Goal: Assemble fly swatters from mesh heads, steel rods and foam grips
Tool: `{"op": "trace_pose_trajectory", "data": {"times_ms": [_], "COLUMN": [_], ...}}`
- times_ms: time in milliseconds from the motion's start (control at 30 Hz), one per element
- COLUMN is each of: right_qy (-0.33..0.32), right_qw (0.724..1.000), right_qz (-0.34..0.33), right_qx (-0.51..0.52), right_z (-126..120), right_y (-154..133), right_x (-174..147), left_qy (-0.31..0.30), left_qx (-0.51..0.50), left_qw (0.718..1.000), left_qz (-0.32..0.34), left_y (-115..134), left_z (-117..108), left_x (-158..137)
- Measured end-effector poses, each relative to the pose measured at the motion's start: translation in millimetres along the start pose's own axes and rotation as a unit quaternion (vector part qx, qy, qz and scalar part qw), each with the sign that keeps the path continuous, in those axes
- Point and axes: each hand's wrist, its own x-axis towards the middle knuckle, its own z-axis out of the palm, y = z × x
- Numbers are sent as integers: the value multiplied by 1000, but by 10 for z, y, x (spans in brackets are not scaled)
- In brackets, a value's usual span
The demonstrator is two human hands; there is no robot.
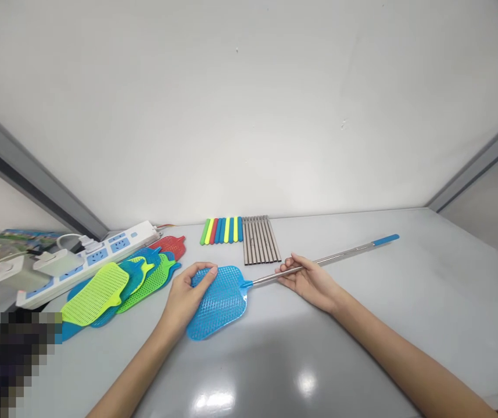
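A blue fly swatter (225, 307) with a long metal rod and a blue grip at its far right end lies across both hands, its rod slanting up to the right. My left hand (190, 293) is closed on the upper left edge of the mesh head, thumb on top. Around the rod, a little right of the head, the fingers of my right hand (305, 281) are curled. Just beyond the hands is a row of metal rods (261, 241). Left of these lie coloured grips (221, 230) in green, yellow, red and blue.
Several loose swatter heads (96, 295) are piled at the left, with a red one (171, 247) behind. A white power strip (144, 233) with plugged-in chargers (59, 264) runs along that side. A pale wall (249, 116) stands behind the grey table (405, 313).
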Motion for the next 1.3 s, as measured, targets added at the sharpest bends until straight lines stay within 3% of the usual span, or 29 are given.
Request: {"op": "trace_pose_trajectory", "data": {"times_ms": [233, 567, 833, 1300], "right_qy": [5, 75, 91, 25], "right_qw": [995, 992, 989, 990], "right_qz": [-9, -61, -74, -101], "right_qx": [-98, -82, -85, -98], "right_z": [-84, -206, -219, -234], "right_y": [-102, -219, -254, -237], "right_x": [4, 33, 32, 28], "left_qy": [-7, 13, 24, -5], "left_qx": [7, 27, 24, 35], "left_qw": [1000, 999, 999, 999], "left_qz": [-13, -12, -13, 21], "left_y": [-61, -89, -58, -102], "left_z": [-156, -242, -258, -235], "left_x": [126, 167, 167, 179]}}
